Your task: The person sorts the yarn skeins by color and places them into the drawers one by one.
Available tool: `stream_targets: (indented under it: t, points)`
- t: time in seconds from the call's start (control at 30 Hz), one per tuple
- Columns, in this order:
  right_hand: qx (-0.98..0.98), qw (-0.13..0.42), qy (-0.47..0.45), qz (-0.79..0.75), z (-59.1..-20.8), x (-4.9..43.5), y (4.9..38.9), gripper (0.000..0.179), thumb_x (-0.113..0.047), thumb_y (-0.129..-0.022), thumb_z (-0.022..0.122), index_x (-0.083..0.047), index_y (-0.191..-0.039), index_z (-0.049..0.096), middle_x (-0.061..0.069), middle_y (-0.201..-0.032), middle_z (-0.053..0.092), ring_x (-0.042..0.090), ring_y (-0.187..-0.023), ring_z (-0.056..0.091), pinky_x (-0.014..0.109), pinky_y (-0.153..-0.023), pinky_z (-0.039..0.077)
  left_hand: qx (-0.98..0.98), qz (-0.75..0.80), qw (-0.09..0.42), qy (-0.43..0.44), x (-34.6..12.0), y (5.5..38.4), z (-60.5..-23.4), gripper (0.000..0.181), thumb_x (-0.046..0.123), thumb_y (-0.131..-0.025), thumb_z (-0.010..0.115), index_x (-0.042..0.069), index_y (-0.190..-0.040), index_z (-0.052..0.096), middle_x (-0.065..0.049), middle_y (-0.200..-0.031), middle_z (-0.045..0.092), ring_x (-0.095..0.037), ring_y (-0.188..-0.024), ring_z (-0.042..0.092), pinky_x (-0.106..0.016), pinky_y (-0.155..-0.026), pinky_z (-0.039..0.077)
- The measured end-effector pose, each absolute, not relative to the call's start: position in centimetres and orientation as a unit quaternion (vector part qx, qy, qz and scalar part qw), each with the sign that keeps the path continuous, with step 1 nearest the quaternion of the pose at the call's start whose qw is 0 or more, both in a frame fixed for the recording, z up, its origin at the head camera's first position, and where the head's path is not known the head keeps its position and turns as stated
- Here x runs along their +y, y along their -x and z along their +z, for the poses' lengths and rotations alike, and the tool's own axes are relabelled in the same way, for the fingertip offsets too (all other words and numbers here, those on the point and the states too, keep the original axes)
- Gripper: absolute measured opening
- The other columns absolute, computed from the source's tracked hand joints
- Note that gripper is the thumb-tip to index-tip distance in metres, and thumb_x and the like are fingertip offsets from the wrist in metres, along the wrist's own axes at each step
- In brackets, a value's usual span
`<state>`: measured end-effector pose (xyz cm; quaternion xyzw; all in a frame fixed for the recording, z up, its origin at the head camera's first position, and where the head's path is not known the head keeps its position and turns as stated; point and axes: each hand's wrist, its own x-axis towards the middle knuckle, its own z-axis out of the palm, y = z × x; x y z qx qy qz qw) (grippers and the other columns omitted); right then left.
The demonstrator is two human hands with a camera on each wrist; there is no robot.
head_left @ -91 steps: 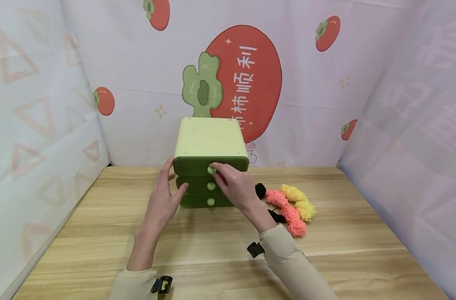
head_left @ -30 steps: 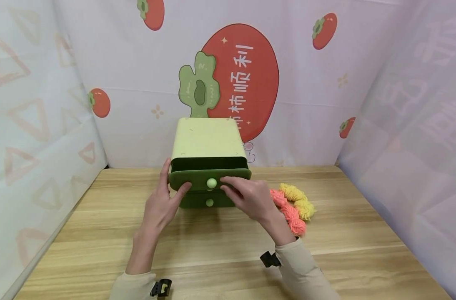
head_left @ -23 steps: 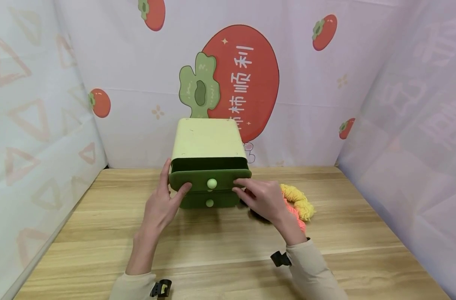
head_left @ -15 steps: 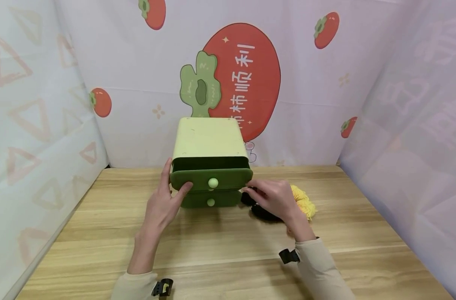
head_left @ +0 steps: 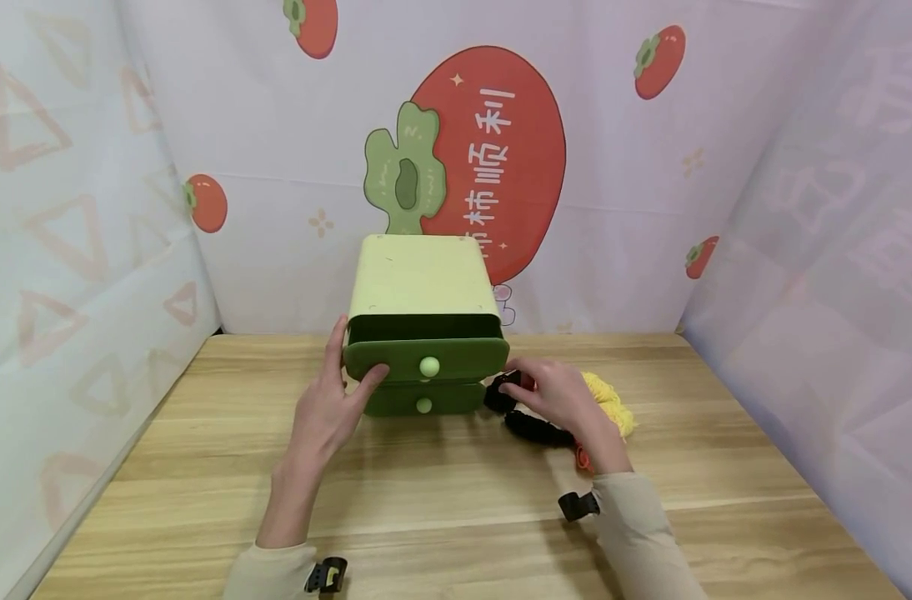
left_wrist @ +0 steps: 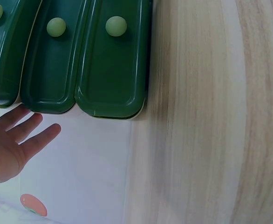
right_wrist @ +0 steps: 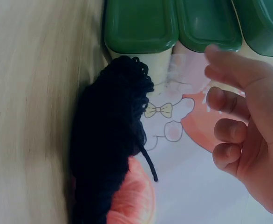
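A small drawer unit (head_left: pixel 426 275) with a pale yellow-green shell and green drawers stands at the middle of the table. Its top drawer (head_left: pixel 396 360) is pulled out, overlapping the middle one in the head view. My left hand (head_left: pixel 332 408) rests at the unit's left side, thumb on the top drawer's front, other fingers spread and straight. To the right, black yarn (head_left: pixel 534 429) lies beside the unit. Just over it is my right hand (head_left: pixel 557 392), fingers loosely bent; in the right wrist view it appears apart from the black skein (right_wrist: pixel 104 140) and holds nothing.
Yellow yarn (head_left: pixel 609 400) and coral yarn (head_left: pixel 583 457) lie beyond the black yarn, partly hidden by the right hand and forearm. Printed cloth (head_left: pixel 276 250) walls in the wooden table (head_left: pixel 426 517) at the back and both sides.
The right hand pulled the top drawer out by its knob, let go and moved right to the black yarn. The left hand stays at the unit's left side, its thumb now on the top drawer.
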<state>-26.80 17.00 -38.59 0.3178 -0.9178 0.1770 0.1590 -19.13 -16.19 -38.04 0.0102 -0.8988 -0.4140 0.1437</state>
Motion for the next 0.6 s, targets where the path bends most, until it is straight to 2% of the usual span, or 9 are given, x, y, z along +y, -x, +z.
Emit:
stream_targets:
  t: [0.1,0.3,0.4,0.53,0.6]
  points:
    - [-0.933,0.133,-0.284,0.175,-38.8,16.5,27.1,0.02,-0.037,-0.09,0.073,-0.028,-0.107,0.071,-0.012,-0.061,0.054,0.002,-0.053,0.044,0.025,-0.05,0.035,-0.9,-0.411,0.146,-0.011,-16.2,19.1,-38.0,0.083,0.067,-0.093,0.05,0.054,-0.153,-0.006,-0.014,-0.147,0.05,-0.046,-0.121,0.058,-0.063,-0.091,0.047]
    - [-0.944,0.119,-0.249,0.18,-39.1,16.2,27.8,0.019,-0.037,-0.086,0.076,-0.027,-0.102,0.07,-0.009,-0.062,0.055,0.005,-0.055,0.047,0.027,-0.05,0.036,-0.901,-0.408,0.147,-0.013,-16.0,19.1,-37.9,0.084,0.068,-0.093,0.05,0.049,-0.156,-0.003,-0.014,-0.145,0.052,-0.044,-0.121,0.058,-0.062,-0.09,0.047]
    - [-0.951,0.096,-0.228,0.184,-39.3,16.2,28.0,0.027,-0.039,-0.085,0.077,-0.029,-0.109,0.069,-0.009,-0.063,0.055,0.007,-0.057,0.048,0.028,-0.05,0.037,-0.901,-0.408,0.147,-0.013,-16.0,19.1,-37.9,0.083,0.068,-0.093,0.05,0.053,-0.154,-0.005,-0.013,-0.145,0.052,-0.043,-0.122,0.058,-0.061,-0.091,0.047]
    - [-0.959,0.063,-0.201,0.188,-39.4,16.4,27.9,0.042,-0.041,-0.085,0.076,-0.03,-0.124,0.065,-0.007,-0.067,0.056,0.009,-0.06,0.05,0.029,-0.05,0.038,-0.901,-0.407,0.147,-0.015,-16.0,19.1,-37.9,0.083,0.068,-0.093,0.049,0.055,-0.153,-0.007,-0.014,-0.145,0.052,-0.043,-0.119,0.059,-0.06,-0.089,0.047]
    - [-0.962,0.052,-0.188,0.189,-39.4,16.6,27.8,0.049,-0.042,-0.086,0.076,-0.03,-0.131,0.062,-0.006,-0.069,0.057,0.009,-0.061,0.051,0.029,-0.051,0.039,-0.901,-0.408,0.146,-0.015,-16.0,19.1,-38.0,0.083,0.068,-0.093,0.049,0.053,-0.154,-0.005,-0.014,-0.146,0.051,-0.044,-0.119,0.059,-0.061,-0.089,0.047]
